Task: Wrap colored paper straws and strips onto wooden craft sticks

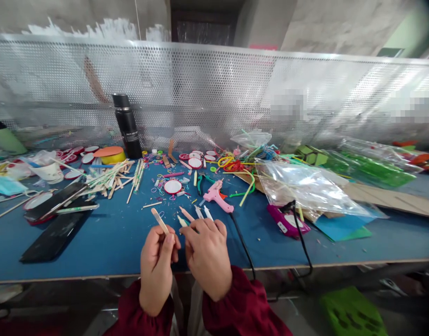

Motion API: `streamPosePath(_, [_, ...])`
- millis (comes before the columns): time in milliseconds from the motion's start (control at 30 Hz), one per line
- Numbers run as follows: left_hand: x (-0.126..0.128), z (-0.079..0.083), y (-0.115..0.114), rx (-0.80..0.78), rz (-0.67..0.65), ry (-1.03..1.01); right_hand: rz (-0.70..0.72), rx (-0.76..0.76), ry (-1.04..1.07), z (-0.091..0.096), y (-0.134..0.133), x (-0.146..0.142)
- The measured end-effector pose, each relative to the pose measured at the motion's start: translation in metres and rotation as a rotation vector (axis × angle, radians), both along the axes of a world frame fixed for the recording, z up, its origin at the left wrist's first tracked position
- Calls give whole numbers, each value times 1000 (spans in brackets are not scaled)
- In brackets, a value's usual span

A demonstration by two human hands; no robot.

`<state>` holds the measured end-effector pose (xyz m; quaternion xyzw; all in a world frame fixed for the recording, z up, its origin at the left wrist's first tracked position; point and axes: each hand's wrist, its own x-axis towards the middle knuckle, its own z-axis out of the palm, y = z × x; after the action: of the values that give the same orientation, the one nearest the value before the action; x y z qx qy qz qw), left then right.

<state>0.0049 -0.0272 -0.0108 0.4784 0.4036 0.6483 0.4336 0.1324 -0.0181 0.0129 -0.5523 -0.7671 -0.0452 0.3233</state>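
A flat wooden craft stick [160,219] is pinched upright between the thumb and fingers of my left hand [156,261], near the table's front edge. Close beside it, my right hand [209,256] is palm down with its fingers curled over several slim, pointed tubes. Beyond its fingers, the tips of a pale green tube [181,220], a pink tube [186,213] and a white tube [208,213] stick out. What the right fingers grip underneath is hidden. A pink glue gun [217,196] lies just beyond, its black cord running to the table's front edge.
Loose craft sticks [114,179] and a dark phone-like slab [57,233] lie left. A black bottle [126,126] stands before the perforated metal screen [207,88]. Pliers [200,183] and a red-rimmed white disc [173,186] lie mid-table. Plastic bags [305,184] and a purple device [286,221] are right.
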Motion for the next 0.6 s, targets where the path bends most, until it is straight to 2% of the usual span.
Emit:
streamPosePath(167, [0, 1, -2, -22, -5, 10, -61, 26, -32, -4, 3, -4])
streamPosePath(300, [-1, 0, -1, -56, -12, 23, -86, 36, -26, 6, 0, 1])
streamPosePath(467, [-1, 1, 1, -87, -44, 45, -22, 109, -54, 45, 0, 33])
streamPosePath(533, [-1, 1, 1, -100, -65, 44, 8, 125, -117, 63, 13, 51])
streamPosePath(600, [-1, 0, 2, -117, -71, 56, -3, 121, -193, 78, 38, 67])
